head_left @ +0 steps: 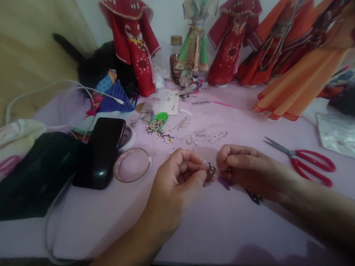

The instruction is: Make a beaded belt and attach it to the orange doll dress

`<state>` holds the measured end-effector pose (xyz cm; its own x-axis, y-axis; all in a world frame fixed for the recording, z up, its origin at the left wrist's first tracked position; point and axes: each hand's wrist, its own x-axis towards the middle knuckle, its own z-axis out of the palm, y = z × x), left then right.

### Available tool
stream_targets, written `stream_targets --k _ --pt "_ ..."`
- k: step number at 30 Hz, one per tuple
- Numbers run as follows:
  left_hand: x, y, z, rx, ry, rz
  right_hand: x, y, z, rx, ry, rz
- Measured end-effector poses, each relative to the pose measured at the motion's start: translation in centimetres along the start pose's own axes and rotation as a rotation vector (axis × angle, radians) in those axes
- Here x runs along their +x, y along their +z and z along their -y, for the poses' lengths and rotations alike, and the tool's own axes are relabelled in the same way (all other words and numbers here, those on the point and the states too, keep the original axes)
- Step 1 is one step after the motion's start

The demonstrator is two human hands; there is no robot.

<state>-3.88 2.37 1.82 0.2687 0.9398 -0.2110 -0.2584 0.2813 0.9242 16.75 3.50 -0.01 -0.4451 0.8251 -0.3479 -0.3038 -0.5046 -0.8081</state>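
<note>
Above the pink tabletop, my left hand point(176, 187) pinches a small dark patterned strip point(210, 171) between thumb and fingertips. A thin white bit sticks up by those fingertips. Just to the right, my right hand point(254, 170) has its thumb and forefinger closed together; whatever they hold is too small to make out. Under that hand shows a dark patterned piece point(255, 197), and a purple scrap point(225, 183) lies below its fingers. Whether the dark pieces are joined is hidden.
Red-handled scissors point(313, 165) lie right. A tape roll point(132, 165) and black phone point(99, 153) are left. Small colourful beads point(157, 128) spill from a green scoop point(162, 117). Beaded strands point(218, 136) lie ahead. Behind stand doll-sized dresses point(143, 67) and a bottle point(175, 59).
</note>
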Motion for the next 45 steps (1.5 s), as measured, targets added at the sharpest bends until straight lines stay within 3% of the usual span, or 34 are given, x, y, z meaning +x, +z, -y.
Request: stream_targets --k 14,25,45 --pt "0.00 -0.15 0.17 -0.009 0.014 -0.002 0.27 -0.29 -0.59 -0.025 -0.055 0.020" --pt "-0.03 -0.40 0.48 0.004 0.039 0.006 0.40 -0.29 -0.77 -0.020 -0.036 -0.039" --pt "-0.09 -0.37 0.61 0.009 0.049 0.006 0.21 0.01 -0.59 0.045 -0.027 -0.025"
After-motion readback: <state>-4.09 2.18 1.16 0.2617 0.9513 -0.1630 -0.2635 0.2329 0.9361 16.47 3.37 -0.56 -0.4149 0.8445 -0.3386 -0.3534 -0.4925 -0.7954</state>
